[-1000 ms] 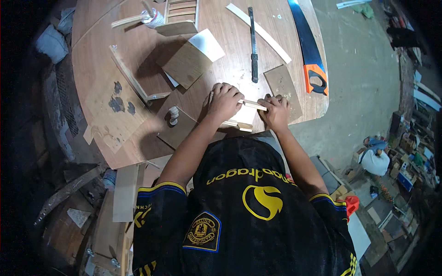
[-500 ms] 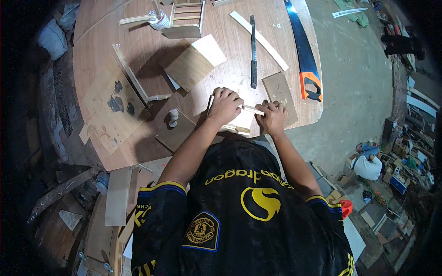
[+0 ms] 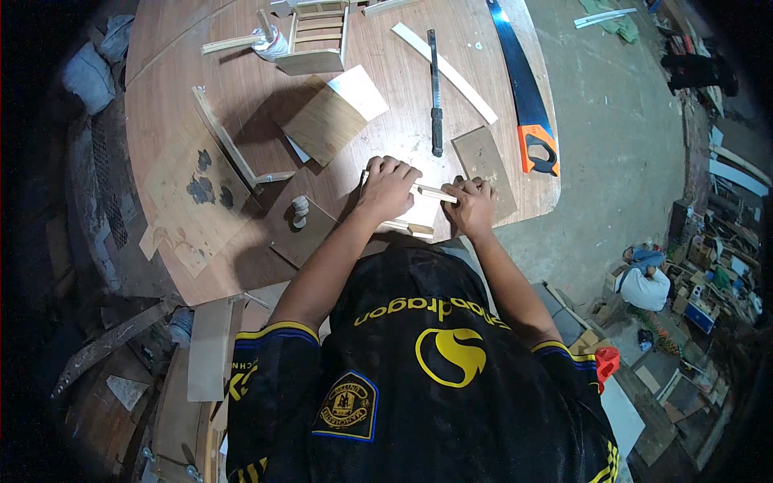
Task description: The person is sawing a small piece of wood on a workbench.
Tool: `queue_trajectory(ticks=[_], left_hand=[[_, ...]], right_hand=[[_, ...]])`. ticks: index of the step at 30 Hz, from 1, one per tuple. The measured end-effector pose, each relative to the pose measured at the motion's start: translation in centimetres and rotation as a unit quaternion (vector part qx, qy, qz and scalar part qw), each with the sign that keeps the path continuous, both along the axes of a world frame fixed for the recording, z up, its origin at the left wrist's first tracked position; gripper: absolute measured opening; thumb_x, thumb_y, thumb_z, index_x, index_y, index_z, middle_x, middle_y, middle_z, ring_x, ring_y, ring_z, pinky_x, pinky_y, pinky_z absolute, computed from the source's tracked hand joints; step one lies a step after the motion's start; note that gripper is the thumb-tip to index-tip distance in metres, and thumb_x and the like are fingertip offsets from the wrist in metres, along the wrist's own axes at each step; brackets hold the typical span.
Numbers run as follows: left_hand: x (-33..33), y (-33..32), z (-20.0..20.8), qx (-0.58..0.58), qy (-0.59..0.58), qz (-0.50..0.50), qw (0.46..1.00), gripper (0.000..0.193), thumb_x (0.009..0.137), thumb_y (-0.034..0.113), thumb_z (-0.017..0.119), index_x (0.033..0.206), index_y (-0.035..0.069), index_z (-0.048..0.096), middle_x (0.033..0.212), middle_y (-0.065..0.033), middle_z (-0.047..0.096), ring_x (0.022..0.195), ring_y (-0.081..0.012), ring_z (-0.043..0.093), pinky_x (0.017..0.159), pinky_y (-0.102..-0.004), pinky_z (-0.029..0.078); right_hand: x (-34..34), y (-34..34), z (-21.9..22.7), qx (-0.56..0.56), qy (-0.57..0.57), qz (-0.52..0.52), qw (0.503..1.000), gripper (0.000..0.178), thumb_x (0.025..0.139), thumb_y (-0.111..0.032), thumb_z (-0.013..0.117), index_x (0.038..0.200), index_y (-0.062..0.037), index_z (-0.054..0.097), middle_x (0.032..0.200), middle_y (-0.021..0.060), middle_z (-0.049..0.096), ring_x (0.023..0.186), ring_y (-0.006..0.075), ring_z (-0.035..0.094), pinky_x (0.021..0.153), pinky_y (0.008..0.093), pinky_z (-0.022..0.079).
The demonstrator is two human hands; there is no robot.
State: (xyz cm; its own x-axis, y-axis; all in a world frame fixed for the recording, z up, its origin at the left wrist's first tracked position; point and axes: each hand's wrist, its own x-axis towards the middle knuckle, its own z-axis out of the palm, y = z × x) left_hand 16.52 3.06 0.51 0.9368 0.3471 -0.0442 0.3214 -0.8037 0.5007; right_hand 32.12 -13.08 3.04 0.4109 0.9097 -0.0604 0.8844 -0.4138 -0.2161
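Observation:
Near the table's front edge, my left hand [image 3: 388, 188] is closed over the left side of a small wooden frame [image 3: 420, 232] with a pale panel in it. My right hand [image 3: 471, 204] has its fingers closed on the right end of a thin wooden strip [image 3: 436, 193], which runs across the frame to my left fingertips. What lies under the left palm is hidden. Beside the right hand lies a flat brown board [image 3: 485, 165]. To the left of my left forearm, a small whitish stack of round pieces [image 3: 300, 208] stands on another brown board [image 3: 316, 233].
A handsaw [image 3: 527, 97] with an orange handle lies at the right; a narrow black-handled saw [image 3: 436, 105] and a white strip [image 3: 447, 72] lie ahead. Wooden panels [image 3: 324, 121], an L-shaped wooden piece [image 3: 221, 133] and a small slatted wooden box [image 3: 316, 56] occupy the left and far side.
The view has shifted slightly, so the table items sit a little further left in it. Both hands keep their hold on the frame and strip, with hardly any movement.

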Motion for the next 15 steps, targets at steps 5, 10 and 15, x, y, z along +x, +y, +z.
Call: queue_trajectory(ticks=[5, 10, 15], left_hand=[[0.1, 0.6, 0.4, -0.019, 0.057, -0.029, 0.998, 0.040, 0.075, 0.020, 0.063, 0.115, 0.013, 0.061, 0.114, -0.0042, 0.057, 0.113, -0.0242, 0.045, 0.098, -0.0441, 0.028], [-0.1, 1.3, 1.2, -0.074, 0.045, -0.021, 0.996, 0.041, 0.076, 0.018, 0.062, 0.116, 0.013, 0.061, 0.117, -0.0045, 0.056, 0.115, -0.0244, 0.044, 0.100, -0.0423, 0.029], [-1.3, 3.8, 2.8, -0.101, -0.041, 0.040, 0.993, 0.039, 0.075, 0.010, 0.060, 0.115, 0.009, 0.060, 0.119, -0.0088, 0.056, 0.112, -0.0276, 0.048, 0.099, -0.0427, 0.035]], right_hand=[[-0.2, 0.3, 0.2, -0.002, 0.002, -0.006, 1.000, 0.030, 0.065, -0.027, 0.077, 0.095, -0.0267, 0.074, 0.094, -0.0037, 0.064, 0.099, 0.0249, 0.051, 0.089, 0.0448, 0.038], [-0.1, 0.2, 0.3, -0.005, -0.003, 0.000, 1.000, 0.027, 0.066, -0.026, 0.076, 0.093, -0.0272, 0.074, 0.093, -0.0035, 0.063, 0.098, 0.0253, 0.052, 0.087, 0.0455, 0.038], [-0.1, 0.2, 0.1, 0.010, -0.001, -0.001, 1.000, 0.027, 0.066, -0.027, 0.076, 0.093, -0.0265, 0.074, 0.092, -0.0035, 0.063, 0.097, 0.0255, 0.051, 0.086, 0.0458, 0.039]])
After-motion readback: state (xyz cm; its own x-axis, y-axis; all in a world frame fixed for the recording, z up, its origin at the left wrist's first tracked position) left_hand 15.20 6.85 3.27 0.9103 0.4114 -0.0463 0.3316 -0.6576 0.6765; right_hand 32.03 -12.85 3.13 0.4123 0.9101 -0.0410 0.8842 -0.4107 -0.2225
